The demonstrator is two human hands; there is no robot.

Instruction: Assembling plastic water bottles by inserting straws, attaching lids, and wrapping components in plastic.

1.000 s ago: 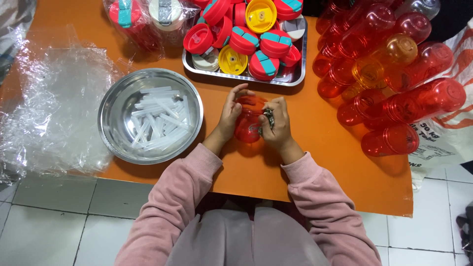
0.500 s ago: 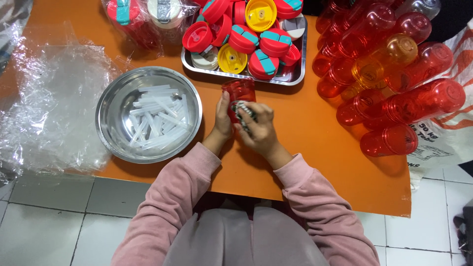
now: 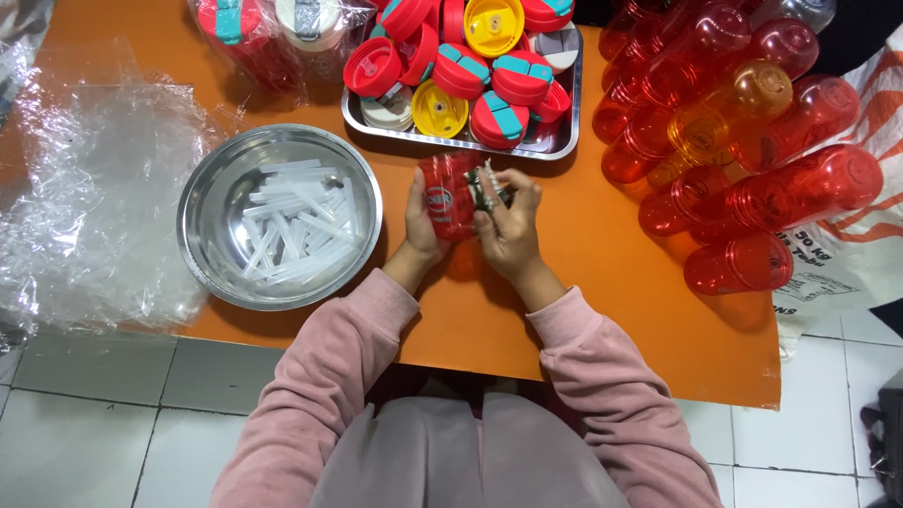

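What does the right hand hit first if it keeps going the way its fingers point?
Likely the steel tray of lids: the right hand points away from the body, toward the tray's near rim. Height above the table is unclear.

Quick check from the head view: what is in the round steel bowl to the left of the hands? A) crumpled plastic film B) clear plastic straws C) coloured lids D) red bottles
B: the steel bowl holds a loose pile of clear straws; the coloured lids sit in the tray behind the hands.

Small packing workshop: bottle pile (image 3: 743, 141), lid tray (image 3: 555, 141), tiled floor (image 3: 103, 414).
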